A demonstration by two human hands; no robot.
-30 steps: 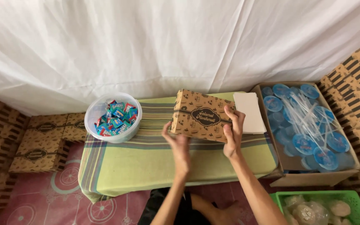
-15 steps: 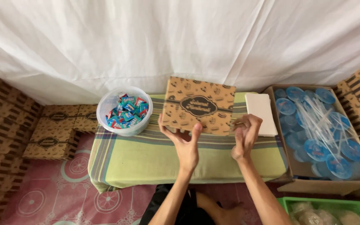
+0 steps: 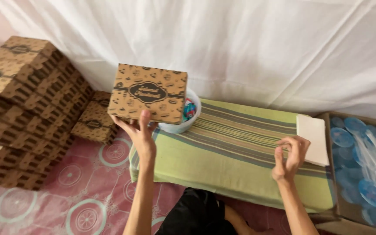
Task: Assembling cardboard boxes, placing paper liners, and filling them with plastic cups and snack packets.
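My left hand (image 3: 138,132) holds a brown printed cardboard box (image 3: 149,92) from underneath, lifted in the air to the left of the low table (image 3: 236,152). The box hides most of a white bowl (image 3: 183,117) of small colourful wrapped packets. My right hand (image 3: 289,157) hovers over the green striped cloth on the table with its fingers loosely curled and nothing in them. A stack of white paper sheets (image 3: 312,138) lies just beyond that hand.
Stacks of the same brown boxes (image 3: 27,104) fill the floor at the left. A cardboard carton (image 3: 366,161) with blue-lidded cups and clear straws stands at the right. A white sheet hangs behind. The floor mat is pink with round patterns.
My left hand has carried the box leftwards off the table's middle and alone; my right hand has let go of it and stays over the cloth.
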